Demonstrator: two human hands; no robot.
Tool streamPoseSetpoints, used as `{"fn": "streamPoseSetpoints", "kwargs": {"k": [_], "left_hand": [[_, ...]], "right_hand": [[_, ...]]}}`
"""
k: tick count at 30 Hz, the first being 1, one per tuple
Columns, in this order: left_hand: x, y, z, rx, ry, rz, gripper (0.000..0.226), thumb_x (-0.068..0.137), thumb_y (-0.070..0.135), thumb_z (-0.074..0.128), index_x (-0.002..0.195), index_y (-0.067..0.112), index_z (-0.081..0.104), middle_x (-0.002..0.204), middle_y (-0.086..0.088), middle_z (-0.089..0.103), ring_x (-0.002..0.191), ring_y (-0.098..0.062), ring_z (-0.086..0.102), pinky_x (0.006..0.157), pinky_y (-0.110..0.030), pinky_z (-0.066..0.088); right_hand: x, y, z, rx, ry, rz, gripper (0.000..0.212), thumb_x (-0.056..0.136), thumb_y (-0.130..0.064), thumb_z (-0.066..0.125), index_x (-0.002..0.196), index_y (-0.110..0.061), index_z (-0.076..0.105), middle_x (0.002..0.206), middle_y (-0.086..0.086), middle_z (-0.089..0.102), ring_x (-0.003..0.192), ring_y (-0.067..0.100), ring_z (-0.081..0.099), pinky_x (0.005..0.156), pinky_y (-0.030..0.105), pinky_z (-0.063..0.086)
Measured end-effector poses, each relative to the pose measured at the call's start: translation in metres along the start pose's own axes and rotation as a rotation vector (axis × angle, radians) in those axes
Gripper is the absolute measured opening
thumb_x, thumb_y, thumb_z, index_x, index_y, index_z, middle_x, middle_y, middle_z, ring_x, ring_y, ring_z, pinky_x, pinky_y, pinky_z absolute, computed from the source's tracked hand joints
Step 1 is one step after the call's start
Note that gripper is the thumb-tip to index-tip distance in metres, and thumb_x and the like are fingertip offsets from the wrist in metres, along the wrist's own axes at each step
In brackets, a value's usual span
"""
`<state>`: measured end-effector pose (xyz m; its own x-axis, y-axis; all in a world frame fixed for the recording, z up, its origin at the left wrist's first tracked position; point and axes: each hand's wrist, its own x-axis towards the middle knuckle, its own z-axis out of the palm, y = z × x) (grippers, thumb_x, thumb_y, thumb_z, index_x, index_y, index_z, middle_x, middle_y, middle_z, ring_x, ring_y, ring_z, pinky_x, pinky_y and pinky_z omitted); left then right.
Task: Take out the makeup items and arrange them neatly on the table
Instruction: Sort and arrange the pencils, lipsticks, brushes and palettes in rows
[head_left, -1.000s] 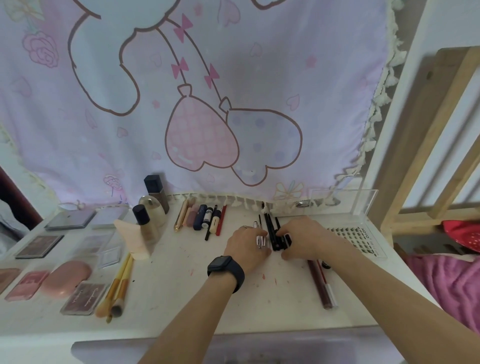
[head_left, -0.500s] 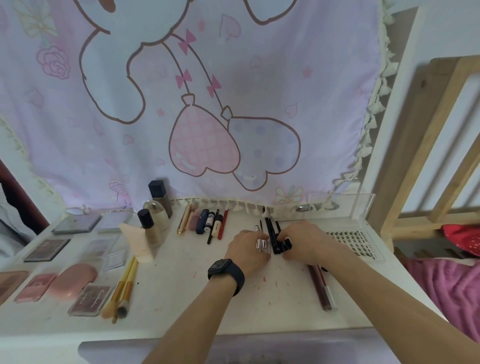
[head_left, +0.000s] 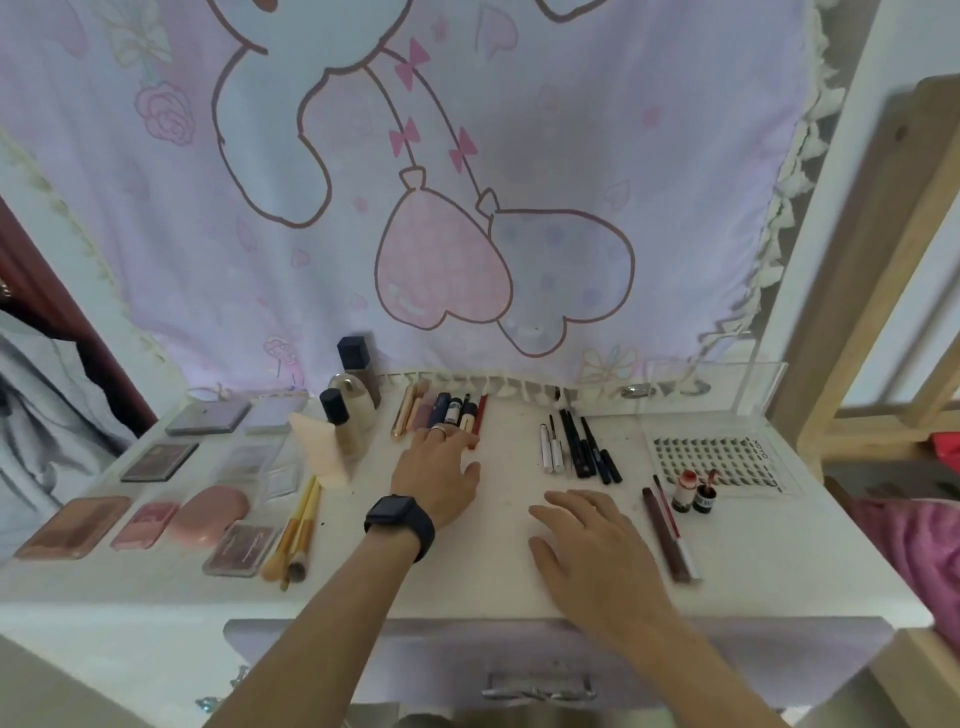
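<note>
L hand (head_left: 439, 475): fingers straight, slightly apart, tips touching lip-pencil row (head_left: 451, 411) at back of counter (head_left: 509, 587). R hand (head_left: 587, 540): flat, fingers spread, holds nothing; can't tell if touching counter. Black liners (head_left: 579, 441) lie beyond R fingertips, not touching. Brushes (head_left: 298, 525) lie left of L wrist.

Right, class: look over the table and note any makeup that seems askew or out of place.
Mostly neat rows. The long dark-red sticks lie slanted at the front right, out of line with the black pencils behind them. Next to them, the small red-topped bottle may be uncapped; too blurred to be sure.
</note>
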<state>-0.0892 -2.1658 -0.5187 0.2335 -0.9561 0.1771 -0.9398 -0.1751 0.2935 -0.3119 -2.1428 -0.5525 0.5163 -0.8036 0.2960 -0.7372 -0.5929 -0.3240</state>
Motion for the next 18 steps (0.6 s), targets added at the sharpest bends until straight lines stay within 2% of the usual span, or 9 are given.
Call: {"fn": "streamPoseSetpoints", "kwargs": {"k": [4,6,9,11,14,16,18], "left_hand": [[0.007,0.000,0.009,0.178,-0.039,0.120,0.045,0.102,0.039,0.043,0.146,0.031,0.043,0.155,0.008,0.040,0.144,-0.019,0.027,0.114,-0.040,0.028],[0.010,0.003,0.013,0.263,-0.048,0.157,0.044,0.103,0.041,0.036,0.146,0.032,0.043,0.155,0.007,0.039,0.145,-0.020,0.026,0.117,-0.043,0.020],[0.011,0.005,0.018,0.353,-0.026,0.173,0.040,0.103,0.040,0.031,0.137,0.030,0.049,0.147,0.006,0.050,0.142,-0.020,0.031,0.119,-0.048,0.009],[0.008,0.007,0.019,0.312,0.020,0.135,0.038,0.102,0.041,0.035,0.134,0.031,0.052,0.136,0.006,0.059,0.138,-0.018,0.037,0.115,-0.046,0.005],[0.000,0.007,0.017,0.263,0.095,0.075,0.038,0.099,0.045,0.042,0.133,0.031,0.053,0.125,0.005,0.064,0.124,-0.019,0.048,0.106,-0.040,0.019],[-0.006,0.005,0.015,0.195,0.062,0.003,0.043,0.099,0.043,0.048,0.138,0.025,0.050,0.130,-0.002,0.060,0.119,-0.025,0.052,0.100,-0.040,0.036],[-0.011,0.003,0.012,0.120,0.005,-0.112,0.041,0.100,0.041,0.049,0.135,0.019,0.054,0.127,-0.007,0.058,0.114,-0.029,0.053,0.094,-0.039,0.046]], "right_hand": [[-0.013,-0.002,0.014,-0.040,0.104,-0.012,0.039,0.097,-0.044,0.046,0.122,-0.027,0.070,0.135,-0.003,0.065,0.129,0.021,0.055,0.104,0.038,0.048],[-0.015,-0.002,0.015,-0.022,0.143,-0.018,0.041,0.096,-0.045,0.044,0.118,-0.025,0.072,0.132,-0.003,0.066,0.124,0.021,0.058,0.100,0.037,0.051],[-0.016,-0.001,0.017,0.010,0.167,-0.027,0.040,0.097,-0.044,0.045,0.118,-0.024,0.073,0.129,-0.004,0.067,0.121,0.019,0.058,0.097,0.036,0.053],[-0.017,0.000,0.018,0.027,0.179,-0.025,0.039,0.096,-0.043,0.047,0.116,-0.023,0.073,0.126,-0.004,0.069,0.120,0.019,0.058,0.097,0.036,0.054],[-0.017,0.001,0.019,0.034,0.206,-0.009,0.037,0.095,-0.042,0.048,0.112,-0.022,0.075,0.122,-0.005,0.070,0.118,0.017,0.058,0.094,0.033,0.056],[-0.018,0.000,0.019,0.035,0.218,-0.005,0.037,0.095,-0.042,0.049,0.110,-0.022,0.076,0.120,-0.005,0.071,0.117,0.016,0.058,0.093,0.031,0.055],[-0.018,0.000,0.019,0.037,0.227,-0.003,0.035,0.093,-0.041,0.052,0.108,-0.021,0.076,0.117,-0.005,0.072,0.115,0.016,0.060,0.090,0.030,0.056]]}}
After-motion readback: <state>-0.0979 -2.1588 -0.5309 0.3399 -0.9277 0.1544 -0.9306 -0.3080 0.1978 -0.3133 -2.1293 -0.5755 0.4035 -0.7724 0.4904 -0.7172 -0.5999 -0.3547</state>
